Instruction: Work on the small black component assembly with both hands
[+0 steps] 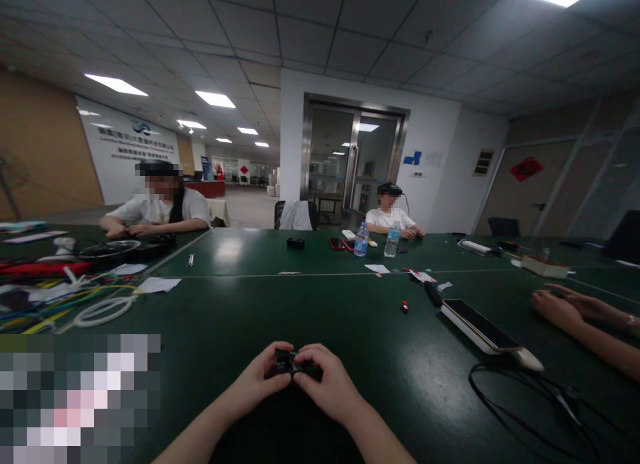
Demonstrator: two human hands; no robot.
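One small black object (285,363) between the left fingers (278,383) and right fingers (306,383), in a two-sided grip

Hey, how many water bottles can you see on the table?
2. Both stand on the far part of the green table: the left bottle and, just right of it, the right bottle. More could be hidden in the clutter.
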